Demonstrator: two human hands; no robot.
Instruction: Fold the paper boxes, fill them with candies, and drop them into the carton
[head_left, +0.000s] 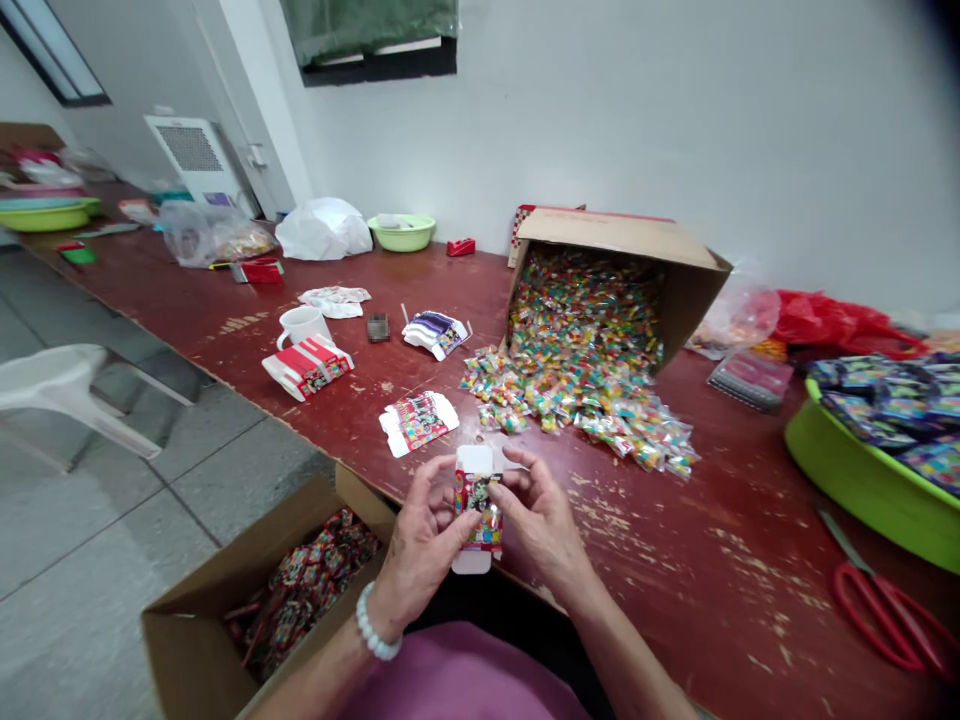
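Note:
Both hands hold one small printed carton [475, 505] upright at the table's near edge, its white flaps showing at top and bottom. My left hand [420, 545] grips its left side with fingers curled; a white bead bracelet sits on that wrist. My right hand [541, 520] pinches the right side near the top flap. Just beyond lies a stack of flat unfolded cartons [417, 421]. A tipped cardboard box [645, 265] spills a heap of small wrapped candy packets [577, 385] onto the red table [720, 560].
An open cardboard box [247, 600] of filled cartons stands below at the left. Further flat carton stacks [307, 365] [436, 332] and a white mug [300, 323] lie to the left. A green basin [862, 480] of dark packets and red scissors [889, 605] are at right. A white plastic chair [67, 390] stands on the floor.

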